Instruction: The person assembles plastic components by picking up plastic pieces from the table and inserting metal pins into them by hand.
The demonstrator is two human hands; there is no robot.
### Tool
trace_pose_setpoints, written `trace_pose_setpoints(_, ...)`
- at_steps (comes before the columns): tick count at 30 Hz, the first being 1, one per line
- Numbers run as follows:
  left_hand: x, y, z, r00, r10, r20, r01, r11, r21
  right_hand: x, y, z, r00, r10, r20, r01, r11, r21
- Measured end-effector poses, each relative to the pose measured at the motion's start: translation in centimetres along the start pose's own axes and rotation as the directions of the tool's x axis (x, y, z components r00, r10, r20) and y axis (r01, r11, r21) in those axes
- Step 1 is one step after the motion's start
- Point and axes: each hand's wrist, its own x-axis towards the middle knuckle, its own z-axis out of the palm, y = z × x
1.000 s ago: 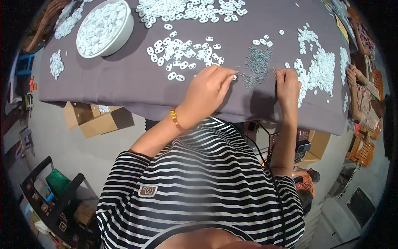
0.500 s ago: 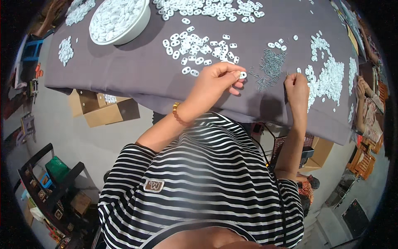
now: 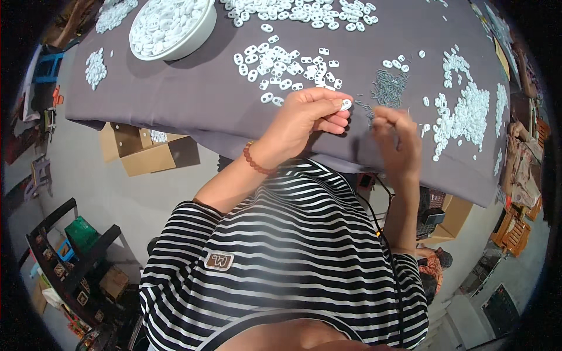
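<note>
White piece [image 3: 346, 105] is pinched by left hand [image 3: 308, 116]; right hand [image 3: 403, 136] (blurred), I can't tell.

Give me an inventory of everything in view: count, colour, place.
Held piece: one, white, upper middle
Two-holed pieces: many, white, mid-table
Slim pieces: many, grey, right of held piece
Right heap: one, white, table's right
Far heap: one, white, picture's top
Left heaps: two, white, table's left
Bowl: one, white, upper left, full of pieces
Tablecloth: one, greyish purple, across table
Cardboard boxes: at least two, brown, below table edge
Green item: one, green, lower left
Wooden chair: at least one, brown, right edge
Other person: at least one, beige clothing, right edge
Striped shirt: one, black and white, lower centre
Bracelet: one, reddish brown, left wrist
Left hand: one, gripping held piece
Right hand: one, near slim pieces, blurred
</note>
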Motion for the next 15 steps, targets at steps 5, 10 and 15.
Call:
trace_pose_setpoints(5, -0.1, -0.5, 0.6, 0.994, 0.099, -0.053, -0.096, 0.994, 0.058, -0.1, -0.2, 1.4, 0.966, -0.256, 0.016, 0.255, 0.948, -0.189)
trace_pose_setpoints(10, -0.7, -0.2, 1.4, 0.785, 0.605, 0.136, -0.431, 0.375, 0.820, -0.5, 0.3, 2.0, 0.970, -0.226, -0.088, 0.208, 0.961, -0.183)
trace_pose_setpoints(15, 0.5, -0.8, 0.2, 0.450, 0.687, 0.570, -0.643, -0.193, 0.741, -0.8, 1.2, 2.2, 0.966, -0.167, -0.197, 0.140, 0.979, -0.146)
